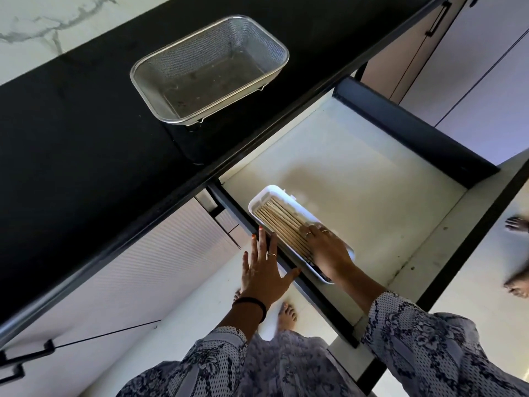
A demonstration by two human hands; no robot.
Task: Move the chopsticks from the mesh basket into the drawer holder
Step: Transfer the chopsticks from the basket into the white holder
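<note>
The steel mesh basket stands on the black counter with nothing in it. Below, the drawer is pulled out. In its left part lies the white holder, filled with several pale wooden chopsticks lying side by side. My right hand rests flat on the near ends of the chopsticks, fingers spread over them. My left hand is spread wide, fingertips touching the drawer's black left wall beside the holder, and holds nothing.
The black counter overhangs the drawer's back. The drawer's white floor to the right of the holder is bare. Cabinet fronts with black handles stand at upper right. Another person's bare feet are at the right edge; my own foot is below.
</note>
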